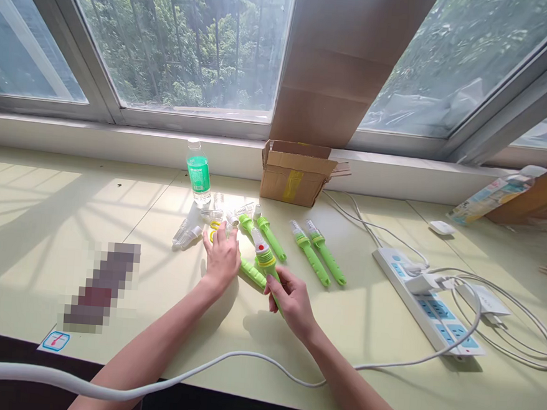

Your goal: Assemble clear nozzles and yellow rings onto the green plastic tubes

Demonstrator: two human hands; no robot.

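Observation:
My right hand (292, 300) is closed round the lower handle of a green stick (266, 259). This stick has a yellow ring, a red dot and a clear, whitish tip, and it leans up and to the left. Palm down, my left hand (223, 258) reaches over small parts with its fingers apart. Near its fingertips lie yellow rings (214, 227) and clear plastic caps (213, 214). More green sticks (273, 241) lie just beyond and under the hands, partly hidden. What the left fingertips touch is hard to see.
Two capped green sticks (317, 253) lie to the right. A bottle with a green label (198, 173) and an open cardboard box (289, 178) stand at the back. A power strip (428, 303) with cables lies right. A white cable (244, 355) crosses in front, over my forearms' area.

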